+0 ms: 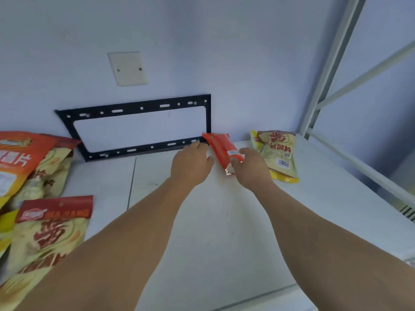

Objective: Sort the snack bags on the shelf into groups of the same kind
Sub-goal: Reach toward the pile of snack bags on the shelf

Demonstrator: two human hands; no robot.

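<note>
An orange-red snack bag stands edge-on near the back of the white shelf. My right hand holds its lower end, the thumb against the bag. My left hand reaches beside the bag's left side with loosely curled fingers; whether it touches the bag is unclear. A pale yellow bag with red characters lies just right of my right hand, on top of another yellow bag. At the left edge lie an orange bag and cream bags with a red top band.
A black metal bracket frame is fixed to the wall behind the shelf, with a blank wall plate above it. The shelf's white upright and rails close off the right side.
</note>
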